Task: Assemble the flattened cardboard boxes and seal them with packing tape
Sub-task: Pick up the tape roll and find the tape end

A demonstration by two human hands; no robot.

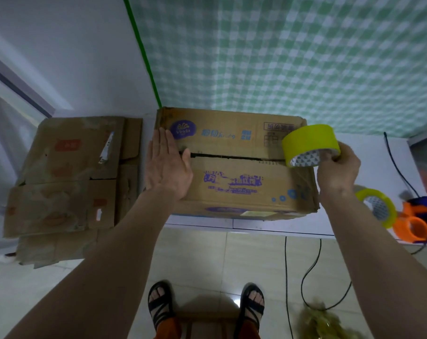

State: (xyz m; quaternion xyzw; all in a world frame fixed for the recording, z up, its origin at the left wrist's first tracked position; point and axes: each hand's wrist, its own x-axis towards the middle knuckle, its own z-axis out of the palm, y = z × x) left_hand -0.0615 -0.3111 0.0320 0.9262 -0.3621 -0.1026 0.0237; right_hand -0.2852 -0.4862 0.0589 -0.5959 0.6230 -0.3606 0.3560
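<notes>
box print: purple lettering on the near flap of the cardboard box (234, 167) too smeared to read
second tape roll (378, 207): partly behind the right wrist
tape dispenser (417, 220): blurred, cut by the right edge
flattened boxes (68, 177): lower sheets hidden under the top one

An assembled box (234, 162) is seen standing on the tabletop (366, 152), pushed back against the wall behind it. To its left, a stack of flattened boxes (68, 177) is laid flat, just beside it. The left hand (167, 165) is pressed flat on the box's left end, across the seam between the two top flaps. At the box's right end, a tape roll (310, 145) is held by the right hand (338, 167). Further right, a second tape roll (378, 206) is found on the tabletop, with a tape dispenser (415, 221) just beyond it.
</notes>
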